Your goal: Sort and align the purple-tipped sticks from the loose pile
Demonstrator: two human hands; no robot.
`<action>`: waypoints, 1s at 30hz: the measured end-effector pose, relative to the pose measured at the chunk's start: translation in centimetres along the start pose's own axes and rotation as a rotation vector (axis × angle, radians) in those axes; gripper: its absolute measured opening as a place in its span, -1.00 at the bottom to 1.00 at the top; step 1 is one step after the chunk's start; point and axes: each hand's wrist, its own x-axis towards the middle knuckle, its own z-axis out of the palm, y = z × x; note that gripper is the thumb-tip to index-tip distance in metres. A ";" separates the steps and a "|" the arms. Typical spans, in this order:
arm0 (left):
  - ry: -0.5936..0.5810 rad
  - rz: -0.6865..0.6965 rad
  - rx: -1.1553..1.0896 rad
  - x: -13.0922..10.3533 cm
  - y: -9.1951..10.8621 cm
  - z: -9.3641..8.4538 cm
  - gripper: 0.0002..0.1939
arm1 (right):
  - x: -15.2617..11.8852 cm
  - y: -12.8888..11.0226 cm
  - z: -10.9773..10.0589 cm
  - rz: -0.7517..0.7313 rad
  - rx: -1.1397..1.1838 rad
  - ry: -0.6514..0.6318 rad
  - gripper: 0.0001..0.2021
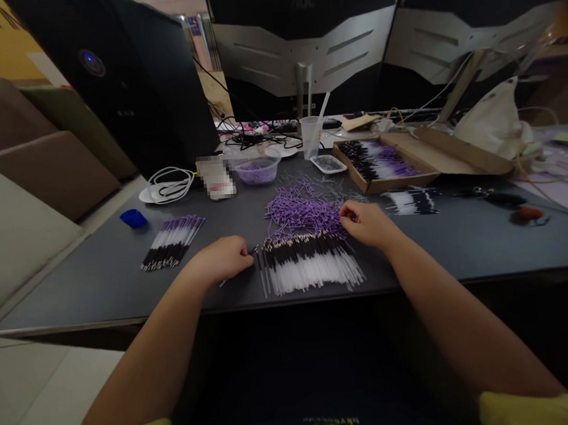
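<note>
My left hand (226, 257) is closed around a thin black-and-clear stick; its metallic tip pokes out past my fingers and its clear end shows below the hand. Just to the right lies a wide row of similar sticks (313, 262), black with metallic tips at the far end and whitish clear toward me. Behind that row spreads a loose pile of short purple tubes (300, 211). My right hand (369, 223) is pinched closed at the pile's right edge, and what its fingertips hold is too small to make out.
A bundle of purple-capped sticks (173, 242) and a blue cup-like piece (133, 218) lie left. Behind stand a clear tub (257, 169), a plastic cup (311, 137), a small tray (328, 164) and a cardboard box (397, 181) of sticks. Monitors (302, 44) rise at the back.
</note>
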 end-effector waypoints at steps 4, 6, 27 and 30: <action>-0.008 -0.039 0.057 0.0 0.6 0.0 -0.77 | 0.0 -0.2 0.0 -0.013 0.012 0.013 -0.92; 0.017 -0.048 0.098 -0.3 0.8 0.0 -0.75 | -0.1 -0.2 0.0 -0.027 0.012 0.018 -0.92; 0.102 0.146 -0.848 0.2 1.6 0.8 -0.60 | -0.2 -0.9 -0.6 0.012 0.028 0.159 -0.87; 0.130 0.162 -0.894 0.4 1.8 1.0 -0.71 | -0.2 -0.8 -0.3 0.040 0.045 0.193 -0.88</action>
